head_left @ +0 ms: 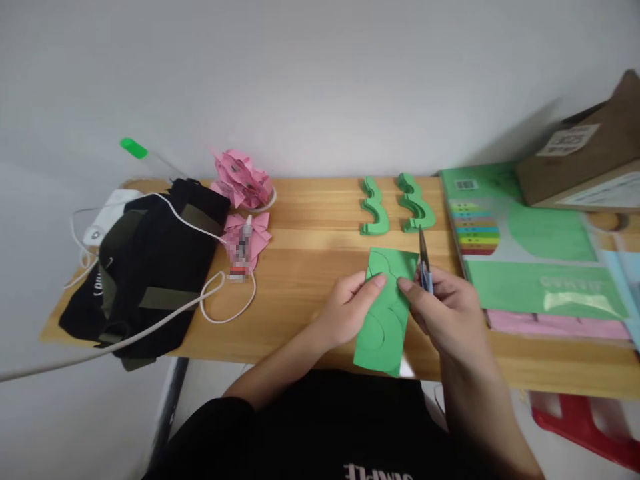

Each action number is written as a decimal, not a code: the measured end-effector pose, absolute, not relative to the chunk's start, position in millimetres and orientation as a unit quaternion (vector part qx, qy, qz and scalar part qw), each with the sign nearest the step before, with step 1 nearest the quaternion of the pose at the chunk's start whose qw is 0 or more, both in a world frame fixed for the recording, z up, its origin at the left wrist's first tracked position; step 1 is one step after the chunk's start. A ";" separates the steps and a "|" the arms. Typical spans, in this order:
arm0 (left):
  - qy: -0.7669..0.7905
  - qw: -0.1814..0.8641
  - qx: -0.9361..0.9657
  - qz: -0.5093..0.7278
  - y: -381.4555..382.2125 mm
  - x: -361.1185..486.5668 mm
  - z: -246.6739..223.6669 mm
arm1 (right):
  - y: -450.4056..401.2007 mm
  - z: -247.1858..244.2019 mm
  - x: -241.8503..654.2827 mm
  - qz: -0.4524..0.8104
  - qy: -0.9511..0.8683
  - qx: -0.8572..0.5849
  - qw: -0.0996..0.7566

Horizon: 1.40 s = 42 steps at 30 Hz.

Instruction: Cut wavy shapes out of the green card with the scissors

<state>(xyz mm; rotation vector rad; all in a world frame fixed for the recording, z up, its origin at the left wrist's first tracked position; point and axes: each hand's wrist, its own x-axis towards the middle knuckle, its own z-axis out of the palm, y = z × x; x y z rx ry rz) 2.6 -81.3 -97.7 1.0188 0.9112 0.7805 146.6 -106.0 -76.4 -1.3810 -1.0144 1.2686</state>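
Observation:
Between my hands is a green sheet of paper (pixel 383 340) with curved, wavy outlines drawn on it. My left hand (pixel 353 303) pinches its left edge, thumb on top. With thumb and fingertips, my right hand (pixel 445 303) touches the paper's right edge while also holding a pair of scissors (pixel 425 263). The scissors' blades point away from me and look closed or nearly so; the handles are mostly hidden by my fingers. Beyond the paper, two stacks of green wavy paper cut-outs lie on the wooden table, a left stack (pixel 376 210) and a right stack (pixel 415 207).
A black bag (pixel 155 267) and a white cable (pixel 150 330) occupy the left side. Pink folded paper (pixel 243 180) and a small tube (pixel 245 243) lie near it. At right are a green paper pack (pixel 530 247) and a cardboard box (pixel 585 153). A wall (pixel 320 87) stands behind the table (pixel 305 250).

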 end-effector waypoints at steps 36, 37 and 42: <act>0.516 0.475 0.555 0.448 -23.3 11.7 -62.2 | -111.6 -66.6 132.1 0.611 -0.354 -0.507 0.494; 0.512 0.477 0.556 0.448 -23.6 12.4 -62.4 | -112.0 -67.1 132.1 0.614 -0.351 -0.506 0.493; 0.510 0.469 0.555 0.460 -23.9 16.7 -62.6 | -113.3 -67.6 131.5 0.634 -0.333 -0.490 0.497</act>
